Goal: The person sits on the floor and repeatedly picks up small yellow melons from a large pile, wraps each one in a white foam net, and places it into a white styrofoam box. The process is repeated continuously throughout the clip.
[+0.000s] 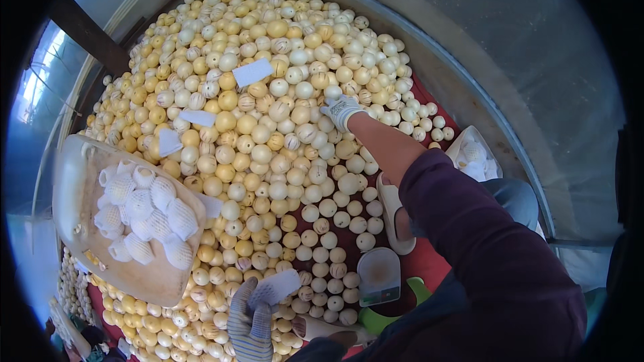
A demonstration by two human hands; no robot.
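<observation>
My left hand (251,325), in a grey striped glove, pinches a white foam net sleeve (276,287) at the bottom of the view. Stretched out over a big heap of round pepino melons (268,154), my right hand (342,111) wears a white glove. Its fingers curl at a pale pepino melon (332,92) on the heap's right side; the hand partly hides the grip. The melons are cream to yellow, some with purple streaks. Loose foam sleeves lie on them, one a flat white sleeve (253,72) near the top.
On the left, a beige plastic tub (74,188) holds several melons in foam nets. Near my feet stand a small scale (379,275) and something green (419,289). A container of wrapped fruit (473,154) is at right. Red cloth (429,265) lies below; a low wall (469,74) borders the heap.
</observation>
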